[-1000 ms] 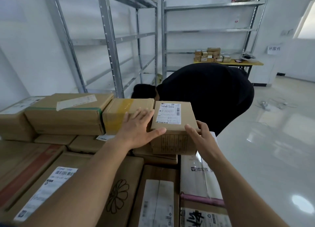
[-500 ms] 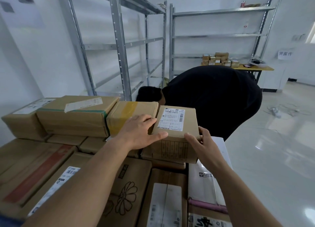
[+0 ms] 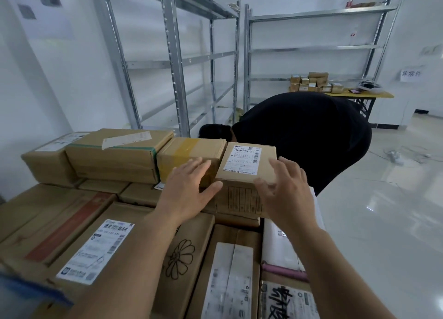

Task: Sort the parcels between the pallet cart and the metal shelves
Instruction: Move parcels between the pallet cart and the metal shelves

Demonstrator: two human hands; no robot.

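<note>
On the left of the stack the big parcels [image 3: 112,155] sit just as they did a second ago. The left hand [image 3: 189,187] keeps its place against the left side of the small box [image 3: 247,165], fingers straight along the gap beside the yellow-taped box [image 3: 189,155], thumb hooked round the front corner. The small box lies on top of the pile, label up, where it was. The change is on the right: the right hand [image 3: 285,189], which was flat against the box's right face, has come up and over, fingers now spread wide and loosely bent above the top right edge; whether they touch it I cannot tell. That looks like a regrip before lifting the box off towards the shelves [image 3: 311,48], which are mostly bare. Behind, a person in black [image 3: 311,136] bends low, close to the likely carry path
</note>
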